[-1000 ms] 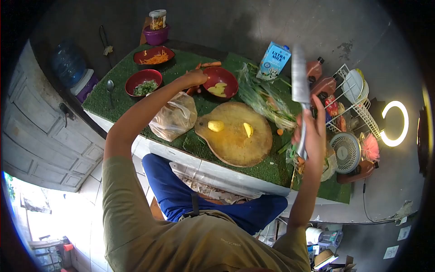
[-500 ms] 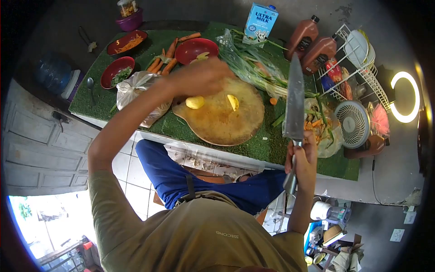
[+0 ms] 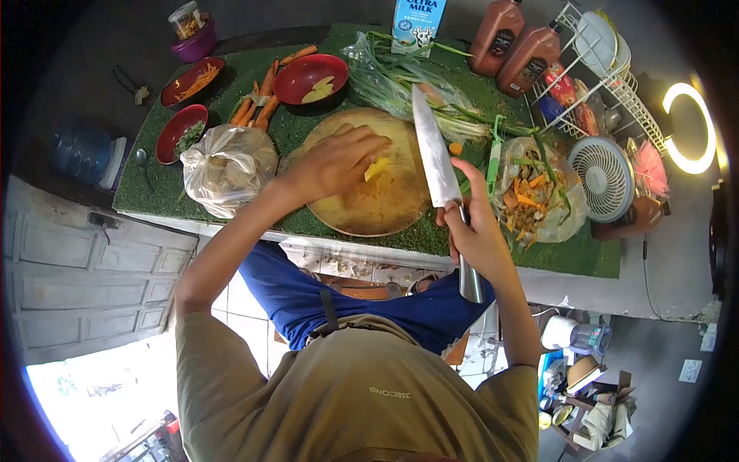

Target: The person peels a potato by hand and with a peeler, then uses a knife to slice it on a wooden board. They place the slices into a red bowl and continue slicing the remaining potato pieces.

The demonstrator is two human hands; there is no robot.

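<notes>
My left hand [image 3: 339,162] lies over the round wooden cutting board [image 3: 389,208], fingers resting on a yellow potato piece [image 3: 376,168]. My right hand [image 3: 477,231] grips a large kitchen knife [image 3: 435,158] by the handle, blade pointing away above the board's right side, just right of the potato piece. The other potato piece is hidden under my left hand.
A red bowl with potato slices [image 3: 312,78], carrots [image 3: 262,100], spring onions [image 3: 400,77], a knotted plastic bag [image 3: 227,165] and two more red bowls [image 3: 178,132] lie on the green mat. A bag of peelings [image 3: 535,196], a fan [image 3: 604,181], bottles [image 3: 512,46] and a milk carton [image 3: 418,19] are at the right.
My left hand came back from the red bowl onto the board and the potato. My right hand brought the raised knife down and left, over the board.
</notes>
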